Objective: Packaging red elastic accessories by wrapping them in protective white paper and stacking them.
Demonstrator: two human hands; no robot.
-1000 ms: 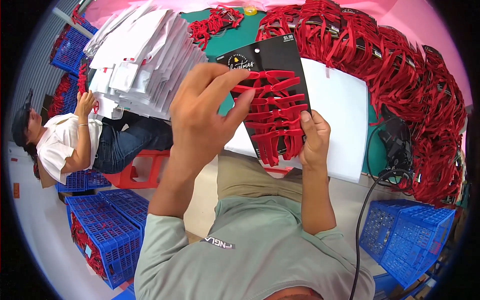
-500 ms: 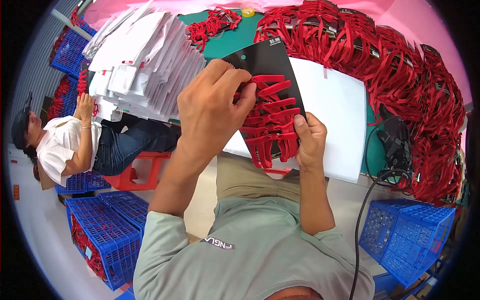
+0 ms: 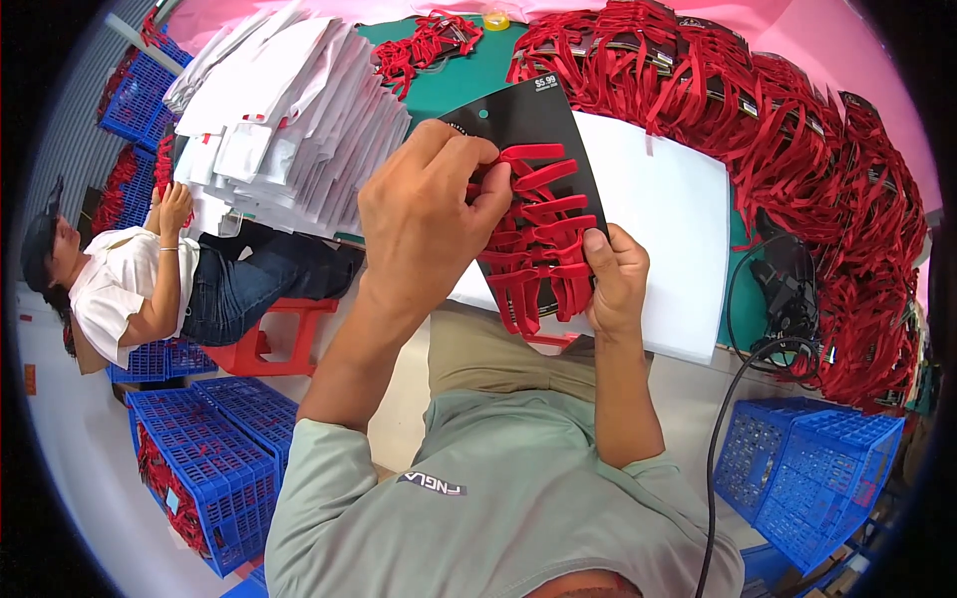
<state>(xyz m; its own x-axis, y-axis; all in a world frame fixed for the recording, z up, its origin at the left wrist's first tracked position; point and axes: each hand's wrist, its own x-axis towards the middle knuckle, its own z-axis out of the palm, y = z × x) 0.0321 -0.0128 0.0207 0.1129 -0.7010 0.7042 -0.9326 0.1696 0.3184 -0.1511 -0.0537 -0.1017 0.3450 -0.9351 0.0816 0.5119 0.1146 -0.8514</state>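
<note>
Here we are with the black card [image 3: 528, 108] up in the air, tilted, over the near edge of the table [image 3: 434, 88], red bows [image 3: 558, 209] in a column down its front. Our right hand [image 3: 616, 281] has it by the right edge, thumb in front, other fingers mostly hidden behind; that side grip probably steadies the card while leaving most of its face open to us. And look at the left hand [image 3: 424, 204]: thumb and forefinger in a narrow pinch, seemingly on the left end of the top bow, though the hand hides what lies between the tips.

Beneath, a white sheet [image 3: 688, 214] covers part of the green top, perhaps as a clean patch to work over. Off to our right, heaps of red ribbons on cards [image 3: 718, 100] curve around the rim, presumably pushed aside for elbow room. Over on the left, white packets [image 3: 284, 135] lean in a tall stack, within reach of us and of the co-worker [image 3: 140, 274], whose hands are at another red-ribboned card [image 3: 167, 164].
</note>
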